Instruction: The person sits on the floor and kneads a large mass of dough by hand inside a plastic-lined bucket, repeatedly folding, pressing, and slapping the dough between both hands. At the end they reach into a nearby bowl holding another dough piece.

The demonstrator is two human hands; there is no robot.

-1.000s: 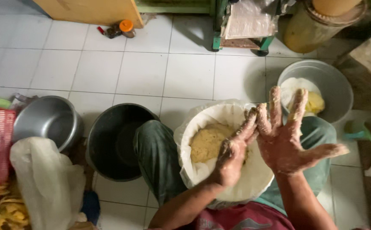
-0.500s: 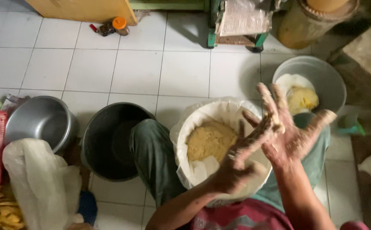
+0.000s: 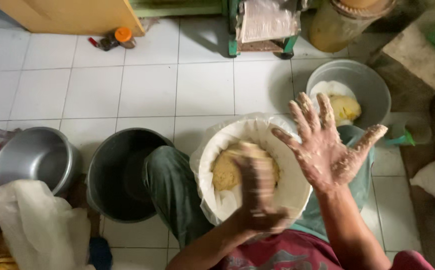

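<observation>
The blurred left hand (image 3: 257,192) hovers over the lump of yellow dough (image 3: 227,167) in the cloth-lined bowl (image 3: 282,200) on the lap; I can't tell how open it is, or whether it touches the dough. The right hand (image 3: 325,147) is spread wide, holding nothing, caked in crumbs. My guess is those bits could drop on the tiled floor (image 3: 147,90) since the hand hangs past the rim, or the bowl could tip off the knees. The dough is a roundish mound, no real long axis, not pointing anywhere.
</observation>
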